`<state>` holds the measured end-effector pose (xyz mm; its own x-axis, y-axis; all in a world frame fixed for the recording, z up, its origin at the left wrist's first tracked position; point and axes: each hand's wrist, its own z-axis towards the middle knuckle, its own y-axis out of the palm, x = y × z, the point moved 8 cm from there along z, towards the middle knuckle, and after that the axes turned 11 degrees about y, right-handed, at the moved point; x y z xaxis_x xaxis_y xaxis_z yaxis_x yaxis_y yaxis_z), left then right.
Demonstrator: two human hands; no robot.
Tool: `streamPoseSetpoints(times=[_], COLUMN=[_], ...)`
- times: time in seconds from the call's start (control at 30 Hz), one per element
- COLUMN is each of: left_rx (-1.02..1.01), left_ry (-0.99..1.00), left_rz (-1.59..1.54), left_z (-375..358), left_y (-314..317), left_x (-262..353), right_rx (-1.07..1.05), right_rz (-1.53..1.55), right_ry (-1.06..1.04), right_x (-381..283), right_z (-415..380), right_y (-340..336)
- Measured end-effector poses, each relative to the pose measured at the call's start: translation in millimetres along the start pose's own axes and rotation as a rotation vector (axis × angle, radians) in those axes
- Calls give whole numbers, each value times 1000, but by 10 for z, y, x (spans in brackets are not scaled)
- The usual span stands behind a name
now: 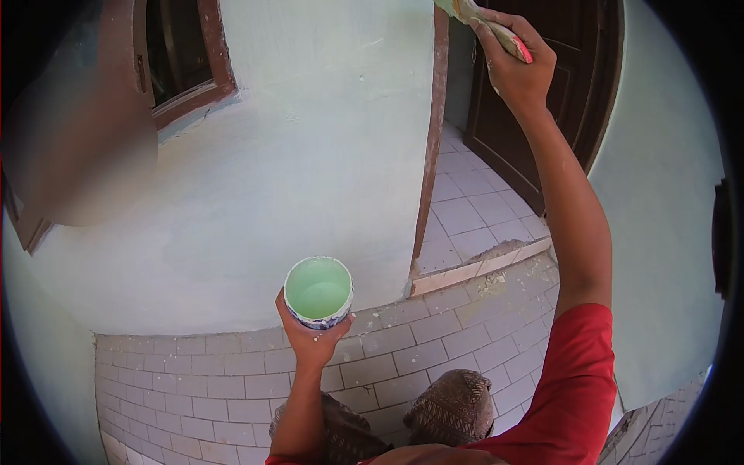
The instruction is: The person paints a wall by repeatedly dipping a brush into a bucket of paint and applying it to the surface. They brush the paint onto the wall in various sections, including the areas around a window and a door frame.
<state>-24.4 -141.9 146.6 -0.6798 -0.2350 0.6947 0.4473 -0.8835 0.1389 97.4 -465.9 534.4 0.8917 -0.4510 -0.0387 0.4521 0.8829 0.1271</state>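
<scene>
My left hand (314, 341) is wrapped round a cup (318, 291) of pale green paint, held upright low in front of me. Raised at the top right, my right hand (518, 66) grips the handle of a paintbrush (504, 39), which has a pinkish-red end. The brush head reaches the top edge of the view by the door frame (435, 139), its bristles greenish and partly cut off. Whether they touch the wall (310, 155) I cannot tell.
A dark brown door (542, 101) stands open behind my right hand, above a raised tiled threshold (480, 267). At upper left is a brown-framed window (186, 50), beside a blurred area. Paint specks dot the tiled floor (232, 387).
</scene>
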Motion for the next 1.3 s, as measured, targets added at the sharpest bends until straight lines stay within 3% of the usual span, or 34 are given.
streamPoseSetpoints(times=[0.03, 0.13, 0.37, 0.43, 0.53, 0.63, 0.8, 0.87, 1.1, 1.2, 1.3], left_rx=[2, 10, 16, -5, -18, -25, -11, -9, -29, -31, -14], left_ry=[-2, 18, 9, 25, 13, -2, 21, 23, 12, 0, 9], left_rz=[19, 54, 31, 14, -17, 0, 22, 23, 22, 25, 36], left_z=[0, -1, -20, -1, 15, 16, 25, 6, 35, 30, 34], left_y=[-2, -1, 5, 20, 41, 50, 43, 41, 61, 69, 54], left_x=[-12, -14, -39, -50, -58, -47, -60, -53, -67, -70, -64], right_rx=[64, 62, -32, -50, 159, 164, 59, -48, 189, 127, -17], right_rz=[43, 24, -91, -90, -58, -140, -213, -218, -138, -170, -197], right_ry=[85, 27, 55, 75, -40, -28, -30, 143, -8, 30, 92], right_x=[26, 115, 51, 20, -39, 26, -24, 87, -40, 77, 158], right_z=[77, -34, -1154, -1096, -652, -481, -1240, -1498, -679, -792, -1578], right_y=[12, 163, 177, 205, 75, 197, 248, 219, 97, 265, 282])
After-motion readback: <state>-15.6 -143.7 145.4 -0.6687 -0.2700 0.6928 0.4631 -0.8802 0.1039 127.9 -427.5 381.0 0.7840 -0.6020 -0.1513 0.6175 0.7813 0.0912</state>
